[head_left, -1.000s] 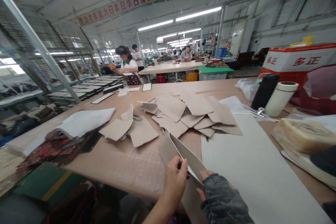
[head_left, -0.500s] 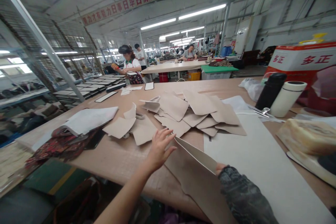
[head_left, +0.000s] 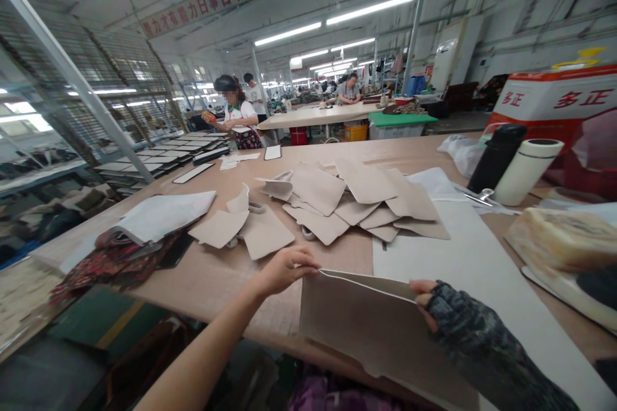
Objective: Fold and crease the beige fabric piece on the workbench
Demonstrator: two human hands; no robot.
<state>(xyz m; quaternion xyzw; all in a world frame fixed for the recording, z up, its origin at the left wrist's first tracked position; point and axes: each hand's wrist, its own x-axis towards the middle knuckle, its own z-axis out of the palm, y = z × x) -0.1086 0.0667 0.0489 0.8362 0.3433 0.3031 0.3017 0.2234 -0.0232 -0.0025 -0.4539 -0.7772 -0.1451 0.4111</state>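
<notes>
Head view, one moment. A large beige cut panel [head_left: 366, 327] is held up on edge over the near edge of the table [head_left: 222, 282], its top rim roughly level, its lower part hanging toward the person.

Left hand [head_left: 284, 270]: bare, fingers together and pinched on the panel's upper left corner.

Right hand [head_left: 431, 302]: in a dark knit sleeve that covers most of it (only fingertips show), fingers clamped on the panel's upper right corner.

Just beyond the panel, on the table: a loose heap of smaller beige cut pieces [head_left: 357, 202], overlapping one another, with two more lying apart to its left. A long pale sheet [head_left: 463, 270] lies flat under the right side of the heap and runs toward the near edge. Left of that, a white folded sheet [head_left: 161, 215] rests on patterned red fabric [head_left: 106, 263].

Right side: a black bottle [head_left: 496, 157] and a white cylinder [head_left: 525, 170] stand touching, small scissors [head_left: 482, 198] just before them.

Another person [head_left: 236, 119] stands at the table's far end.
</notes>
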